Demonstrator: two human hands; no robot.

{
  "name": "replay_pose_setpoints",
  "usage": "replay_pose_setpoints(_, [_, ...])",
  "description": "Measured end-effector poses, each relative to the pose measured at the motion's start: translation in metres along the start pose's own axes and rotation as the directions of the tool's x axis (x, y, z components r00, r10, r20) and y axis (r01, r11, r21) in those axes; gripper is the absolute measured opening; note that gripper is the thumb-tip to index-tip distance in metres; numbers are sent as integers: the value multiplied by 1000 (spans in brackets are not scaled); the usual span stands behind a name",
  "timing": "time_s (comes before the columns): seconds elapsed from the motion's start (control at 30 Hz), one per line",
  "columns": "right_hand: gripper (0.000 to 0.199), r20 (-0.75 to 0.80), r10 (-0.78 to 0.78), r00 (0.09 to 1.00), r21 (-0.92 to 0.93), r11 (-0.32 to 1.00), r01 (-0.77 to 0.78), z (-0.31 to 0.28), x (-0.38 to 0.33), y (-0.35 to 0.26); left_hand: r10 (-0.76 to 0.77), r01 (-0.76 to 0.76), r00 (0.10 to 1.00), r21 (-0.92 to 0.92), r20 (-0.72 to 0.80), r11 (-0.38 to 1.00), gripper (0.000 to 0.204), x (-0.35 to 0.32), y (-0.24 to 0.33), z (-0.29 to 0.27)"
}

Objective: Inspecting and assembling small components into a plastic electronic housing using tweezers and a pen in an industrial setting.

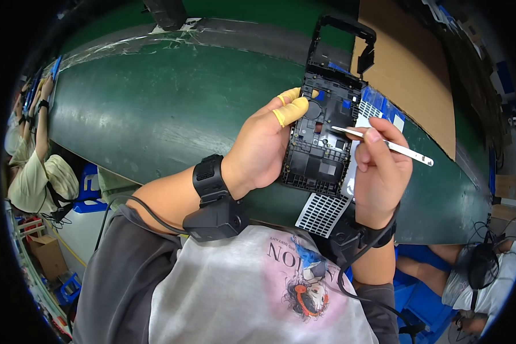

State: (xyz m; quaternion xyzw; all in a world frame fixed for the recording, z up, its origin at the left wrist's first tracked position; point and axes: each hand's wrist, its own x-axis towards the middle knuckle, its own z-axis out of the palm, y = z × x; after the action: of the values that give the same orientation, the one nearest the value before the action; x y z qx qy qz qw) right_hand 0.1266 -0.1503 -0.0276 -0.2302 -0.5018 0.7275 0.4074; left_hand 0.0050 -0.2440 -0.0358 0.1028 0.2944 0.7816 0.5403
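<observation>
My left hand (264, 137) grips a black plastic device housing (312, 163) by its left edge, with yellow finger cots on thumb and finger. The housing is tilted, its ribbed inner side up, and an open rectangular frame (322, 34) extends from its far end. Small blue patches and a round recess show inside it. In my right hand (387, 163) is a pair of white tweezers (410, 152), pinched between thumb and fingers. Their tip is over the middle of the housing; whether it touches, or holds anything, I cannot tell.
A sheet with rows of small dark labels (321, 215) lies beneath the housing. Behind it, a large cardboard piece (410, 74) rests on the green table mat (155, 109). Cabled black wrist devices (215, 221) sit on my forearms. Other people work at far left and lower right.
</observation>
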Motion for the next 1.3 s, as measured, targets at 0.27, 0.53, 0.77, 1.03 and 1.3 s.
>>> replay_pose_setpoints(0.27, [20,-218,-137,966,-84,989,121,-93,0,-34,10,-7,1000,213,-14,977,38,11,-3,-10])
replay_pose_setpoints(0.53, [18,-449,-86,890,36,993,113,-174,-6,-21,31,-54,996,305,78,951,15,114,43,-10])
replay_pose_setpoints(0.77, [16,-422,-58,905,16,997,72,-172,-12,-20,525,-372,851,671,-29,641,35,145,81,-37])
replay_pose_setpoints(1.03, [12,-388,-47,921,-56,998,27,-164,-8,-22,-87,33,987,356,138,934,27,59,44,-49])
replay_pose_setpoints(1.3, [9,-125,-142,982,-133,983,126,-106,40,-51,-130,52,978,408,164,912,32,67,45,-60])
